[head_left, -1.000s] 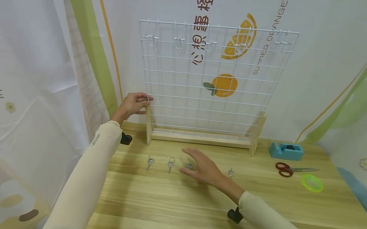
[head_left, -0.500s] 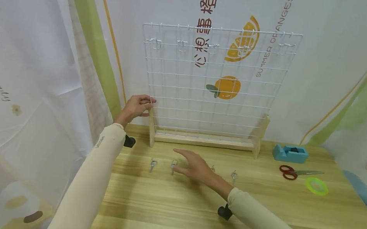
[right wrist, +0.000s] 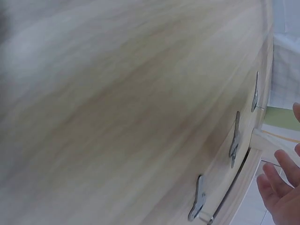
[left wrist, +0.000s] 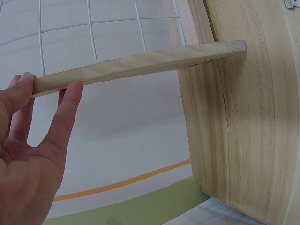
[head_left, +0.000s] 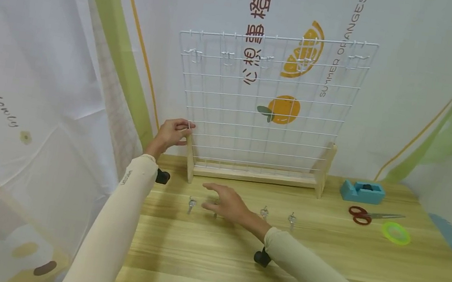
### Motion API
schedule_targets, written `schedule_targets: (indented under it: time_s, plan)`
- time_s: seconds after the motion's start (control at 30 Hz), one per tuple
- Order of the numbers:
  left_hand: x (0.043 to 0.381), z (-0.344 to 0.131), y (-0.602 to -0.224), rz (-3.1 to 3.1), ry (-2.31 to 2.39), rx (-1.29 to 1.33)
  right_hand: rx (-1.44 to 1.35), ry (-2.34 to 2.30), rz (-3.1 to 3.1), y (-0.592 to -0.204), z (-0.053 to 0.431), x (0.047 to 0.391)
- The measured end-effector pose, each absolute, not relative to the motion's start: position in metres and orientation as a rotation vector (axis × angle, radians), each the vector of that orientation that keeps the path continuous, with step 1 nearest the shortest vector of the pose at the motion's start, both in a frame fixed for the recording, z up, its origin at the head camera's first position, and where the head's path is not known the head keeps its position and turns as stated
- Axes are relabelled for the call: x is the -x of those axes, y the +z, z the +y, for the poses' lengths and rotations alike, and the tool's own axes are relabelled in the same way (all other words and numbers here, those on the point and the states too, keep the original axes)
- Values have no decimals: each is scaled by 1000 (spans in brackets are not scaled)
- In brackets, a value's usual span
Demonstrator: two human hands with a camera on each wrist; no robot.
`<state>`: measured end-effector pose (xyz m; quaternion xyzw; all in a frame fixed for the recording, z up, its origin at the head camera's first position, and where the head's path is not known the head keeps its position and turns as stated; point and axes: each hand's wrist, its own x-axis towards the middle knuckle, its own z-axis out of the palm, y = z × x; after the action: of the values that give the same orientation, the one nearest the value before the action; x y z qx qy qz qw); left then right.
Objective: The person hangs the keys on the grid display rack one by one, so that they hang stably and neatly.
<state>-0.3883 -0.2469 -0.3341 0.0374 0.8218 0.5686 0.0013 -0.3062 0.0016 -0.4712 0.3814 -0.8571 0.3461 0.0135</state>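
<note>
My left hand (head_left: 171, 132) grips the top of the left wooden post (left wrist: 126, 65) of a white wire grid rack (head_left: 270, 104); thumb and fingers lie on either side of the post in the left wrist view. Several small keys with rings lie in a row before the rack, among them a leftmost key (head_left: 192, 205) and a rightmost key (head_left: 292, 220). Over this row hovers my right hand (head_left: 231, 205), fingers extended and apart, holding nothing. It partly covers a key (head_left: 215, 214). The right wrist view shows keys (right wrist: 234, 140) beside the hand.
White wire hooks (head_left: 194, 53) hang along the grid's upper part. On the right of the wooden table (head_left: 200, 262) lie a blue tape dispenser (head_left: 362, 192), red-handled scissors (head_left: 363, 215) and a neon green ring (head_left: 396, 233). A printed curtain (head_left: 411, 90) stands behind.
My right hand has moved left along the row, uncovering keys on its right. The left hand stays on the post. The whole head view has shifted slightly.
</note>
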Motion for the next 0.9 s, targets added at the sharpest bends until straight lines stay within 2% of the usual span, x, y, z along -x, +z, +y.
schedule_targets:
  time_s: [0.63, 0.9]
  plan:
    - [389, -250, -336, 2591, 1805, -94, -1125, 1199, -2685, -482, -42, 314]
    - [392, -247, -338, 2571, 1818, -80, -1004, 1245, -2717, -483, -55, 312]
